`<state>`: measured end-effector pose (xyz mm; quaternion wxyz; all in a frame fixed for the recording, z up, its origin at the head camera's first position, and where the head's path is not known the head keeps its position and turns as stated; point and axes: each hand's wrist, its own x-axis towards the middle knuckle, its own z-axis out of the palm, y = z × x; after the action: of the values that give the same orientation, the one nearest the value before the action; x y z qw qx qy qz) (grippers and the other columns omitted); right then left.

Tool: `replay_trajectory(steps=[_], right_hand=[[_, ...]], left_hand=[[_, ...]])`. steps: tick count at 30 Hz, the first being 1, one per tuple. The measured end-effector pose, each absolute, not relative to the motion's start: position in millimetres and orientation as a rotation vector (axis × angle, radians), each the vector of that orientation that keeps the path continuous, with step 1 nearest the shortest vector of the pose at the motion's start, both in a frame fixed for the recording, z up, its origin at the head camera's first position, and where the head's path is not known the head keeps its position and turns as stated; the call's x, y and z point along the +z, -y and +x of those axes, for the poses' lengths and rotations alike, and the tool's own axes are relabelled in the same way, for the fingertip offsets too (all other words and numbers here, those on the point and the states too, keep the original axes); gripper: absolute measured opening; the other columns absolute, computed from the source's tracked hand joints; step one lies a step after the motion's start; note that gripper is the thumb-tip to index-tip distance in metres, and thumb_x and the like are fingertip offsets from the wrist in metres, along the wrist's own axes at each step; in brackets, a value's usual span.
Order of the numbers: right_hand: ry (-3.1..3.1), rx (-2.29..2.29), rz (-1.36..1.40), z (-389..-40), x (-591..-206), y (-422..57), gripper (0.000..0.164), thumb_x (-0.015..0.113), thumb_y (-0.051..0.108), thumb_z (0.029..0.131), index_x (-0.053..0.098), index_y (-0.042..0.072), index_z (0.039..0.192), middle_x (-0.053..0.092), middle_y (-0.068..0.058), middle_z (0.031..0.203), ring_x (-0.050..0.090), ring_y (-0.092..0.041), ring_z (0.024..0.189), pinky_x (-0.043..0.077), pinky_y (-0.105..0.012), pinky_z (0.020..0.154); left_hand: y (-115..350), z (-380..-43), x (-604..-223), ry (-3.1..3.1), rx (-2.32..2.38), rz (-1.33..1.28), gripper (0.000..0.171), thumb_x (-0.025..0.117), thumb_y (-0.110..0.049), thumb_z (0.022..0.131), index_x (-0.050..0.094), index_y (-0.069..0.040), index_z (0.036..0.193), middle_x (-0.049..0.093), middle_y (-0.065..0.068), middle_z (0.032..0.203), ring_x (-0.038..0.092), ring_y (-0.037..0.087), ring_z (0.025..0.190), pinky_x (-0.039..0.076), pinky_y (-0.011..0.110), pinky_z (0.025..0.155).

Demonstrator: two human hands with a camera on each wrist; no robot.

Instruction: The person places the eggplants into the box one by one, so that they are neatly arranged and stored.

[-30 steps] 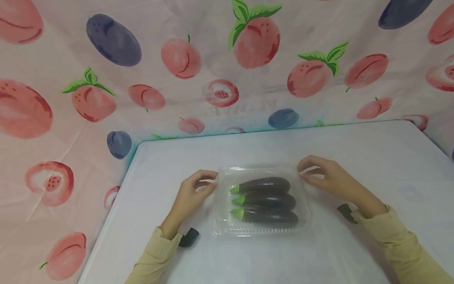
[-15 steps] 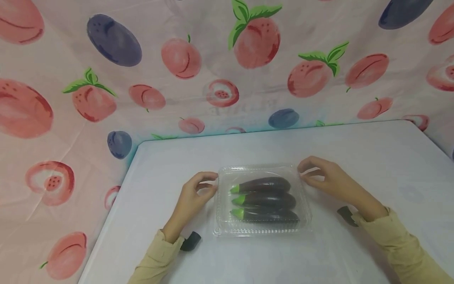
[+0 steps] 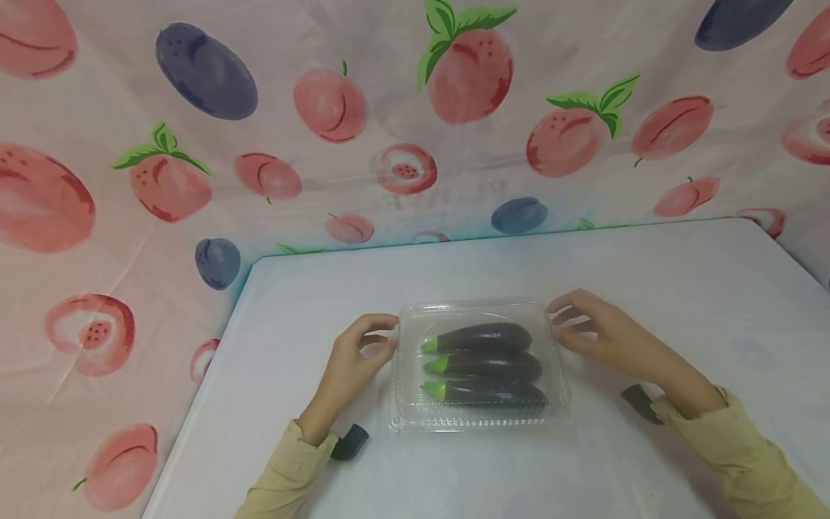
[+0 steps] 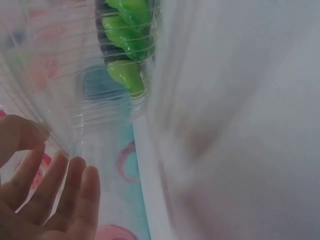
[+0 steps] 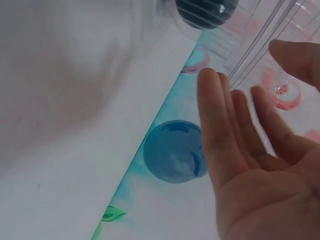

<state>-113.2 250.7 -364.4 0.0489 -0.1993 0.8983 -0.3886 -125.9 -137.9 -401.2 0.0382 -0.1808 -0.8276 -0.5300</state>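
Note:
A clear plastic clamshell box (image 3: pixel 480 424) lies on the table with its lid down over three eggplants (image 3: pixel 488 366). Their green stem ends point to the left. My left hand (image 3: pixel 353 364) pinches the box's left rim near the far corner; the left wrist view has the thumb over the rim (image 4: pixel 55 137) and the fingertips against it. Beside the far right corner is my right hand (image 3: pixel 599 328). Its fingers are lightly bent, and the right wrist view shows the thumb spread from them close to the rim (image 5: pixel 260 42).
The box stands on a white table (image 3: pixel 311 288). A fruit-print cloth (image 3: pixel 363 43) hangs along the table's back and left edges. Dark wrist-camera pieces (image 3: pixel 350 442) stick out by both tan sleeves (image 3: pixel 746 447).
My right hand has drawn back slightly to the right and toward me, off the box's corner. My left hand has hardly shifted, and the box stays in place.

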Motion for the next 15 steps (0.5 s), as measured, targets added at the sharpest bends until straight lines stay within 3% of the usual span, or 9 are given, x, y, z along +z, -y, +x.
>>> replay_trajectory(steps=[7, 13, 15], right_hand=[[-2.708, -1.203, -0.599, -112.3, -367.0, -251.9, 0.038, 0.067, 0.009, 0.094, 0.051, -0.001, 0.127, 0.063, -0.015, 0.117, 0.065, -0.031, 0.103, 0.058, -0.044, 0.087], [-2.577, -1.276, -0.541, -113.0, -370.9, -252.6, 0.043, 0.062, 0.008, 0.097, 0.044, -0.006, 0.134, 0.062, -0.021, 0.119, 0.064, -0.034, 0.107, 0.060, -0.040, 0.084], [-2.519, -1.317, -0.505, -112.9, -371.9, -252.9, 0.045, 0.061, 0.009, 0.098, 0.043, -0.005, 0.137, 0.062, -0.021, 0.119, 0.065, -0.029, 0.107, 0.060, -0.034, 0.081]], left_hand=[[137.9, -126.0, -401.5, 2.531, -1.613, -0.568, 0.031, 0.069, 0.000, 0.090, 0.065, -0.010, 0.119, 0.066, 0.003, 0.122, 0.062, 0.018, 0.114, 0.055, 0.029, 0.094], [137.4, -125.0, -401.1, 2.528, -1.621, -0.560, 0.030, 0.069, -0.002, 0.091, 0.065, -0.009, 0.119, 0.066, 0.005, 0.123, 0.062, 0.020, 0.116, 0.055, 0.033, 0.095], [137.2, -125.2, -400.9, 2.535, -1.614, -0.554, 0.030, 0.069, -0.002, 0.091, 0.065, -0.010, 0.119, 0.066, 0.004, 0.123, 0.061, 0.019, 0.116, 0.055, 0.032, 0.095]])
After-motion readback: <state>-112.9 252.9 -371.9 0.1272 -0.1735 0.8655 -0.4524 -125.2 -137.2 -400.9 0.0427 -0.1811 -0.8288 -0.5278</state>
